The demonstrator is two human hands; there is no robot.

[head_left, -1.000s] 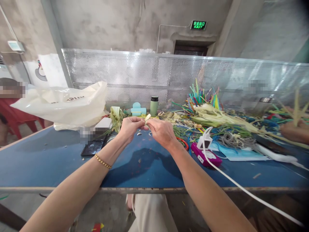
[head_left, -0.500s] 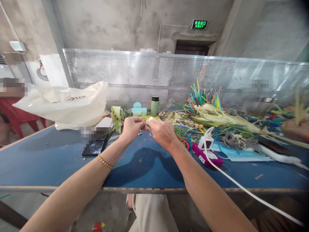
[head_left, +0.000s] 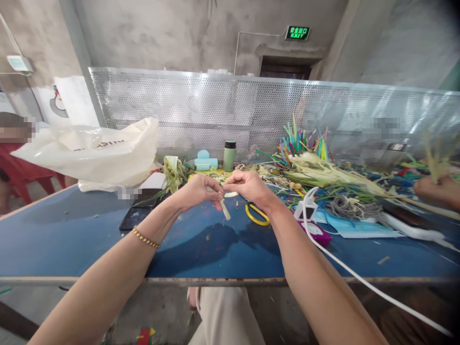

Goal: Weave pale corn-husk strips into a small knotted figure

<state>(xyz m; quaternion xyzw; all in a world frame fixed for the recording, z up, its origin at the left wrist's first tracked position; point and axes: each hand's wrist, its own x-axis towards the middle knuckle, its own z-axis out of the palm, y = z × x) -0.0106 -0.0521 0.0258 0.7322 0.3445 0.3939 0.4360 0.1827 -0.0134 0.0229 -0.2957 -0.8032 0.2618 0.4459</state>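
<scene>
My left hand (head_left: 200,192) pinches a short pale strip (head_left: 225,211), which looks like dried corn husk, its end pointing down over the blue table. Close on its right, my right hand (head_left: 247,187) has thumb and forefinger pressed together near the left fingertips; what sits between them is too small to make out. Below the right wrist lies a yellow loop-shaped handle (head_left: 258,215), partly covered by the hand. A crumpled piece of husk (head_left: 174,173) rests behind my left wrist.
A phone (head_left: 136,216) lies left of my left forearm. A large white plastic bag (head_left: 97,151) and a green bottle (head_left: 229,155) stand behind. Rightward are husks (head_left: 319,172), coloured stems (head_left: 300,143), a purple box (head_left: 319,233) with a white cable, and another person's hand (head_left: 440,189).
My hands have moved slightly apart, and the pale strip now shows hanging below my left fingers. The yellow handle has come into view near my right wrist.
</scene>
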